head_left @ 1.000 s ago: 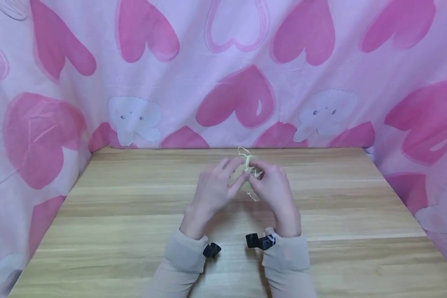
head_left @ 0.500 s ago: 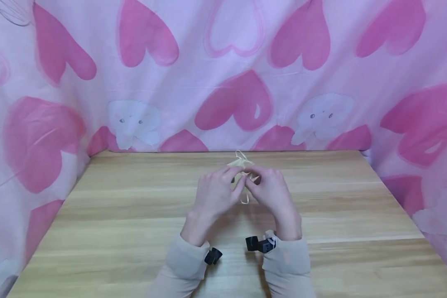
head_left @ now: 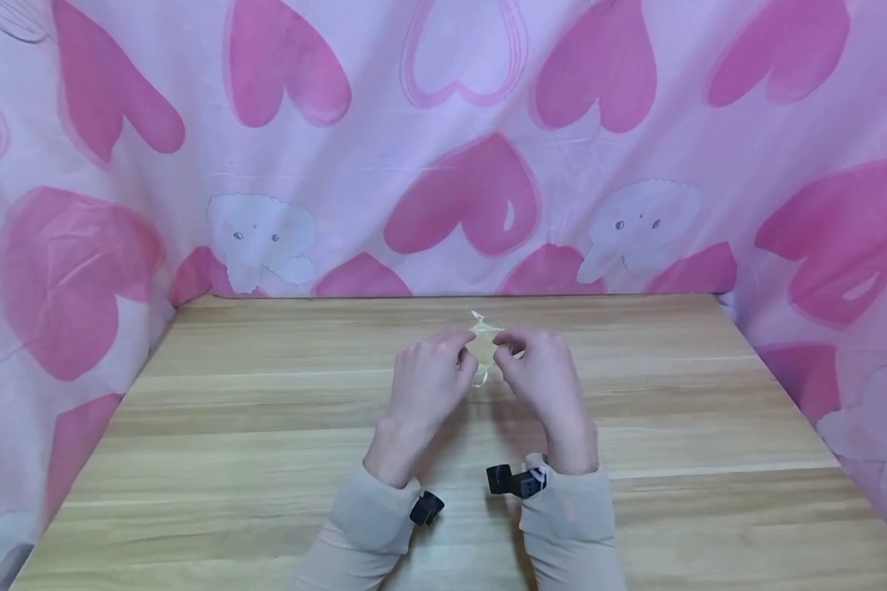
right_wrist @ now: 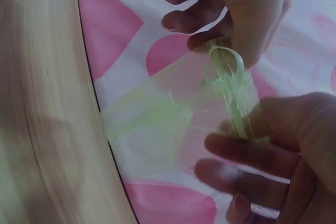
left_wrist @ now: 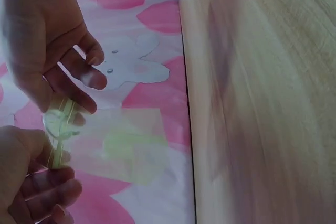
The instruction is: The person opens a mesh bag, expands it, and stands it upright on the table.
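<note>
Between my hands, a sheer pale yellow-green drawstring pouch (head_left: 484, 346) is held up above the table. My left hand (head_left: 427, 379) pinches one side of its mouth between thumb and fingers. On the opposite side, my right hand (head_left: 544, 373) pinches the other end of the mouth. In the right wrist view, the ribbon drawstring (right_wrist: 237, 80) loops along the gathered top edge. The thin bag body (right_wrist: 157, 121) hangs flat, and the curtain shows through it. From the left wrist view, the bag body (left_wrist: 123, 145) likewise looks flat, with a greener patch in its middle.
The wood-grain table (head_left: 251, 460) lies beneath both hands. A pink curtain (head_left: 355, 197) with hearts stands along its back and sides. Black wrist cameras (head_left: 426, 509) sit at both grey sleeve cuffs.
The fingertips have moved slightly apart, and the pouch, more bunched before, now spans the gap between them. Its ribbon loops have shifted. Both forearms stay nearly in place.
</note>
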